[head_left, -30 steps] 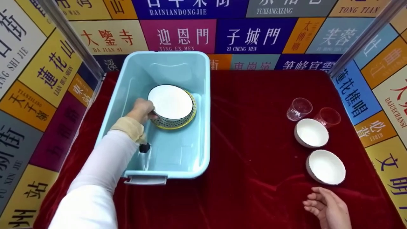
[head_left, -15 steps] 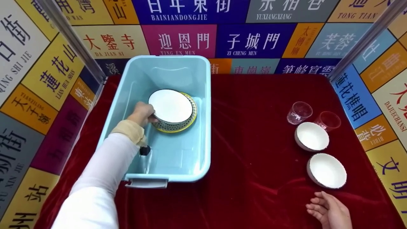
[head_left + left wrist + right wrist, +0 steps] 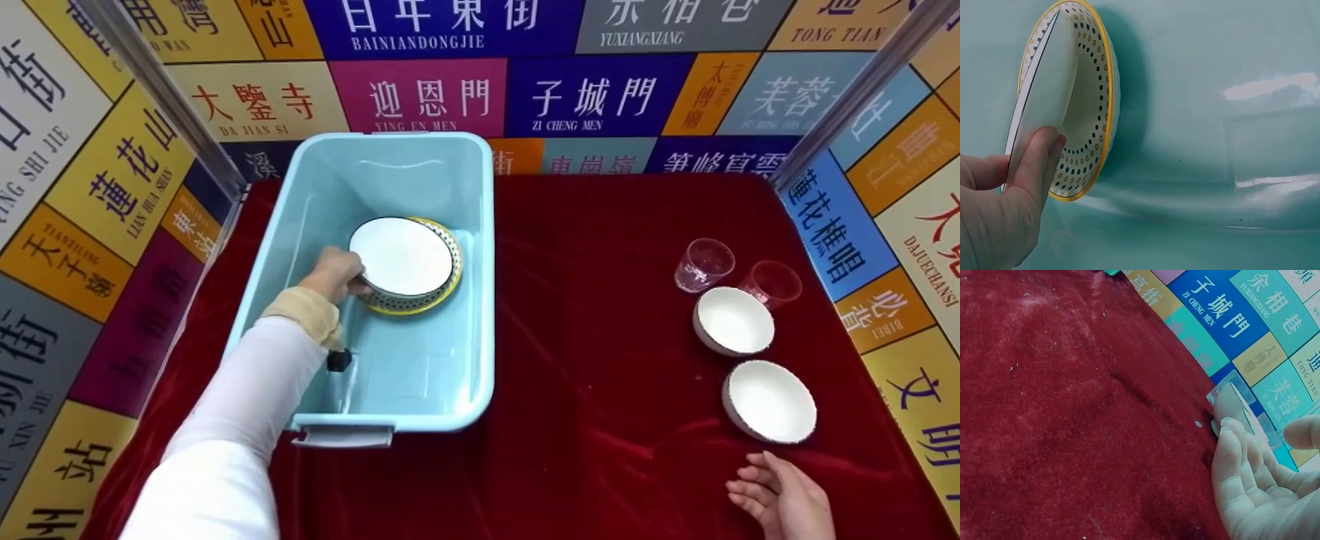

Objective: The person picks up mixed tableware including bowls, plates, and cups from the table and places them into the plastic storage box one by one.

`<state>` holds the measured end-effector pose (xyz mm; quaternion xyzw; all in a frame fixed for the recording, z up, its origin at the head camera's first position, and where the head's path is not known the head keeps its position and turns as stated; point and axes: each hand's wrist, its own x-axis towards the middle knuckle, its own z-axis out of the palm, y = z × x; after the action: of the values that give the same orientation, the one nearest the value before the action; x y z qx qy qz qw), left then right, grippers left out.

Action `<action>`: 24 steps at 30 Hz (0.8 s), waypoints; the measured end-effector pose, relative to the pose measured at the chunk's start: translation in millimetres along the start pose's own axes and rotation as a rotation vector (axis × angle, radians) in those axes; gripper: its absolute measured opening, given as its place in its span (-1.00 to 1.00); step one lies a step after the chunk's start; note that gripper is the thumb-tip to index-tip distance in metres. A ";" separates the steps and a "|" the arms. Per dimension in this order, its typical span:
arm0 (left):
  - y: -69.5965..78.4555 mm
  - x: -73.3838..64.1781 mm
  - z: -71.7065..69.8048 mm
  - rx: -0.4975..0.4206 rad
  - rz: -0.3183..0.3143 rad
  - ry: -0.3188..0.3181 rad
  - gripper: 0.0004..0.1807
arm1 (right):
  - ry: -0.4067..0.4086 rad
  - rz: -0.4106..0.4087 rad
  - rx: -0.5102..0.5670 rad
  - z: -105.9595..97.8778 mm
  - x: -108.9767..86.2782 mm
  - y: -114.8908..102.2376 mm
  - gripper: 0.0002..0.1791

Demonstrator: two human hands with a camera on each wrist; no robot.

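My left hand (image 3: 339,274) reaches into a light blue plastic bin (image 3: 397,382) and pinches a white plate (image 3: 401,255) with a thin dark rim by its left edge. In the left wrist view the thumb and fingers grip that plate (image 3: 1044,90), which is tilted over a dotted, yellow-rimmed dish (image 3: 1098,121). The dish lies on the bin's floor, partly covered by the plate; whether the two touch is unclear. My right hand (image 3: 784,495) stays near the table's right front, fingers loosely bent and holding nothing, just below a white bowl (image 3: 770,401).
A second white bowl (image 3: 735,321) stands behind the first. Beyond it are two clear plastic cups, one on the left (image 3: 703,265) and one on the right (image 3: 772,283). Dark red cloth (image 3: 585,337) covers the table, and sign-printed panels (image 3: 420,90) wall in the back and sides.
The white plate has come down slightly and toward the near side, baring more of the dotted dish's far rim. My right hand has barely moved; the head view has shifted a little.
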<state>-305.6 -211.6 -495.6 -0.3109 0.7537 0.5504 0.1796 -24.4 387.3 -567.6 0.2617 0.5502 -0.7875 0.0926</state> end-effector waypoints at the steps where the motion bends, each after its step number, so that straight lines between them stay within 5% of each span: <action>1: -0.2 0.9 -0.6 0.000 -0.005 0.000 -0.39 | -0.005 -0.003 0.002 0.1 1.0 -0.6 -0.62; 10: -6.3 16.7 -1.3 0.037 -0.056 -0.038 -0.50 | 0.017 0.086 -0.017 -4.6 5.8 -1.8 -0.55; 14: -12.3 21.3 -0.9 0.038 -0.059 -0.048 -0.37 | 0.018 0.093 -0.022 -4.6 6.5 -0.7 -0.56; 24: -10.0 15.9 1.3 -0.037 -0.081 -0.120 -0.30 | 0.011 0.072 0.001 -2.7 8.7 -4.7 -0.57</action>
<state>-310.9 -216.6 -513.0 -0.3109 0.7180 0.5743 0.2408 -32.9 392.8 -569.0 0.2856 0.5406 -0.7825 0.1179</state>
